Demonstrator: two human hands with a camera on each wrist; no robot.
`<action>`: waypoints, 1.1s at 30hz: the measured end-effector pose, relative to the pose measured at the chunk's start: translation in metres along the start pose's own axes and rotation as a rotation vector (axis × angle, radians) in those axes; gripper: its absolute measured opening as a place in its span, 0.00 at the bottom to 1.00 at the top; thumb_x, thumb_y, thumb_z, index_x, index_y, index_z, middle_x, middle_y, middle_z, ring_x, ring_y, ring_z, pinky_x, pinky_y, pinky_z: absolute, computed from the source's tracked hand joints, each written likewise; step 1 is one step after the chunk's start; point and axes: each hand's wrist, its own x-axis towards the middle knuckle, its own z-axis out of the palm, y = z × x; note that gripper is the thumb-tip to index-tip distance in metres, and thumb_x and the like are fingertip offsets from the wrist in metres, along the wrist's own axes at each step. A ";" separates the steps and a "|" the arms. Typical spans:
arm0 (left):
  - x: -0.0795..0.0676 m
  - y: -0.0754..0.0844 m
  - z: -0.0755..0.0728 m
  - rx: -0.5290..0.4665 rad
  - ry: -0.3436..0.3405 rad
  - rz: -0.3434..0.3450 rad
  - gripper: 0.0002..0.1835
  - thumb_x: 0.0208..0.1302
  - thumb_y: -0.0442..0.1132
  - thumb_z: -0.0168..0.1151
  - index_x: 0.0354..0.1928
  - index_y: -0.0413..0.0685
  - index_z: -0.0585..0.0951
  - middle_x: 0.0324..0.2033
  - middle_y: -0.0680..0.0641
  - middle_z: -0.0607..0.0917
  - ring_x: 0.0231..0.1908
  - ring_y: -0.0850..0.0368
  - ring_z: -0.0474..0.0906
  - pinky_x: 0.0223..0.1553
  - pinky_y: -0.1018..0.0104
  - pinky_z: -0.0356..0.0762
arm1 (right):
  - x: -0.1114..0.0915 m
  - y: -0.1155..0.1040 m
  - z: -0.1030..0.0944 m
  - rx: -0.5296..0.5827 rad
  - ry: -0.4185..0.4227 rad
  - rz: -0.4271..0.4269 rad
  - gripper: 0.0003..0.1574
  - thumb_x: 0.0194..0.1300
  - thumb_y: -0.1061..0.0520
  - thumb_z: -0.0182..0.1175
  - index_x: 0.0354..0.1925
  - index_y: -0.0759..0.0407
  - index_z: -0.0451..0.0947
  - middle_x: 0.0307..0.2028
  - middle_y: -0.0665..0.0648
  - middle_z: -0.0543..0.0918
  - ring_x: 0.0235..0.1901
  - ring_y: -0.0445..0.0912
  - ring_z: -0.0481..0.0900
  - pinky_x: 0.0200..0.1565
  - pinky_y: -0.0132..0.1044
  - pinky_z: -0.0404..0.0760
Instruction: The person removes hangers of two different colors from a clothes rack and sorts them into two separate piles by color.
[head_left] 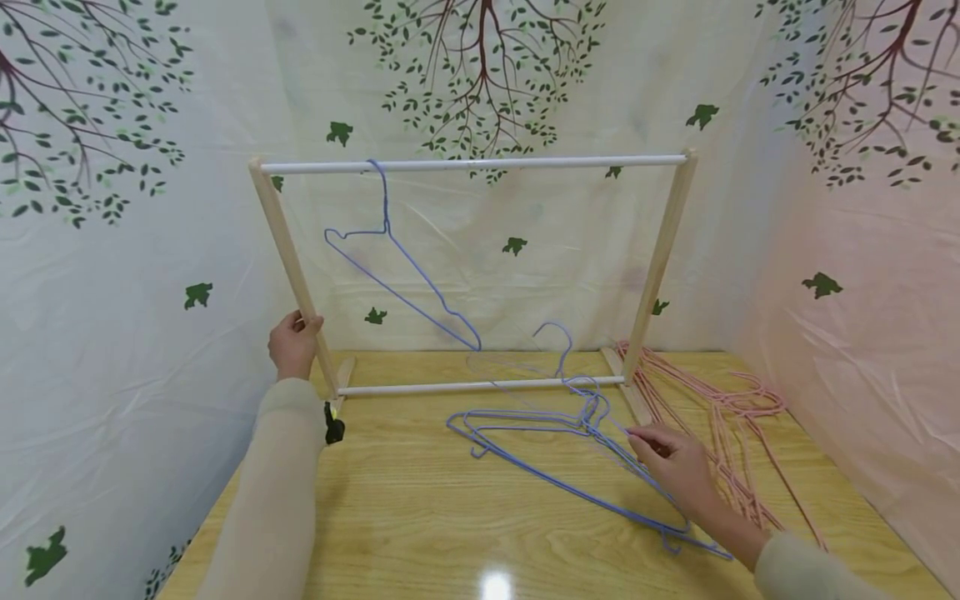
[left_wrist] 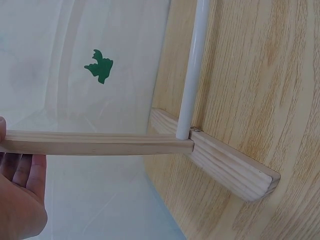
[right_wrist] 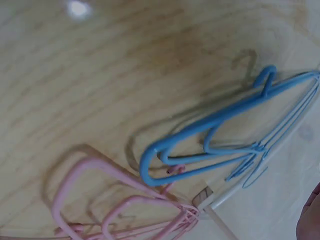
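My left hand (head_left: pixel 295 346) grips the left wooden post (head_left: pixel 279 221) of a clothes rack, thumb in front and fingers behind; the left wrist view shows this post (left_wrist: pixel 100 144) too. My right hand (head_left: pixel 678 467) pinches one end of a blue wire hanger (head_left: pixel 571 342), its hook raised before the lower rod and its body blurred. Below it, several blue hangers (head_left: pixel 555 481) lie overlapped on the table. Another blue hanger (head_left: pixel 386 200) hangs from the white top rod (head_left: pixel 510 163), left of its middle. Only an edge of my right hand (right_wrist: pixel 309 220) enters the right wrist view.
Several pink hangers (head_left: pixel 757 410) lie heaped by the rack's right foot (head_left: pixel 626 387), along the table's right side. A white lower rod (head_left: pixel 435 387) joins the posts near the wooden table (head_left: pixel 405 500). Patterned cloth (head_left: pixel 450 275) surrounds the back and sides.
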 end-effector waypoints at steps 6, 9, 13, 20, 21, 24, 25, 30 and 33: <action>0.001 0.000 -0.001 0.002 -0.006 -0.012 0.26 0.73 0.42 0.58 0.69 0.41 0.71 0.62 0.36 0.77 0.62 0.43 0.74 0.62 0.51 0.71 | -0.011 0.000 0.006 0.034 -0.044 -0.007 0.08 0.65 0.65 0.65 0.43 0.63 0.86 0.29 0.49 0.83 0.25 0.44 0.79 0.25 0.30 0.79; 0.002 0.000 -0.001 0.001 -0.003 -0.011 0.26 0.73 0.41 0.58 0.69 0.41 0.72 0.61 0.36 0.77 0.61 0.43 0.74 0.62 0.52 0.71 | -0.015 -0.002 0.007 0.055 -0.084 0.018 0.08 0.67 0.64 0.64 0.44 0.65 0.86 0.30 0.48 0.83 0.25 0.46 0.79 0.25 0.32 0.79; 0.003 -0.001 -0.001 -0.003 0.000 -0.009 0.25 0.73 0.40 0.59 0.69 0.41 0.72 0.61 0.36 0.77 0.61 0.43 0.74 0.62 0.51 0.71 | -0.020 -0.006 0.007 0.077 -0.150 0.115 0.10 0.69 0.58 0.63 0.45 0.63 0.85 0.34 0.54 0.84 0.29 0.47 0.80 0.29 0.34 0.81; 0.007 -0.003 0.002 0.003 0.003 -0.006 0.25 0.72 0.41 0.59 0.68 0.40 0.73 0.61 0.36 0.78 0.61 0.43 0.75 0.61 0.51 0.72 | -0.026 -0.003 0.010 0.052 -0.175 0.287 0.16 0.68 0.54 0.65 0.47 0.65 0.85 0.35 0.61 0.84 0.30 0.51 0.82 0.31 0.37 0.83; 0.007 -0.003 0.002 0.002 0.002 -0.005 0.26 0.72 0.41 0.59 0.68 0.40 0.72 0.61 0.36 0.78 0.61 0.42 0.75 0.61 0.51 0.72 | -0.026 -0.002 0.011 0.051 -0.169 0.300 0.16 0.68 0.55 0.65 0.47 0.66 0.85 0.35 0.61 0.84 0.30 0.51 0.82 0.32 0.37 0.84; 0.008 -0.003 0.002 0.000 -0.004 -0.005 0.26 0.72 0.41 0.59 0.69 0.40 0.72 0.61 0.36 0.77 0.61 0.42 0.74 0.61 0.50 0.72 | -0.026 0.003 0.011 0.017 -0.156 0.304 0.14 0.68 0.58 0.64 0.47 0.67 0.84 0.36 0.61 0.84 0.30 0.52 0.82 0.32 0.35 0.83; 0.009 -0.003 0.002 -0.001 -0.006 -0.005 0.26 0.72 0.41 0.59 0.69 0.40 0.72 0.61 0.35 0.77 0.61 0.42 0.74 0.62 0.50 0.71 | -0.026 0.005 0.011 -0.002 -0.152 0.301 0.14 0.68 0.58 0.64 0.47 0.66 0.84 0.37 0.60 0.85 0.31 0.51 0.82 0.33 0.34 0.83; 0.010 -0.004 0.002 -0.007 0.003 0.005 0.25 0.72 0.40 0.60 0.68 0.39 0.73 0.60 0.35 0.78 0.60 0.41 0.75 0.61 0.50 0.72 | -0.022 0.016 0.009 -0.153 -0.130 0.212 0.11 0.68 0.60 0.64 0.44 0.66 0.85 0.38 0.57 0.86 0.33 0.45 0.82 0.33 0.30 0.82; 0.011 -0.005 0.003 -0.001 0.007 0.013 0.25 0.72 0.41 0.60 0.67 0.39 0.73 0.60 0.35 0.78 0.60 0.41 0.75 0.61 0.51 0.72 | -0.020 0.022 0.009 -0.236 -0.125 0.194 0.11 0.67 0.60 0.65 0.44 0.66 0.85 0.38 0.56 0.87 0.34 0.45 0.83 0.34 0.30 0.82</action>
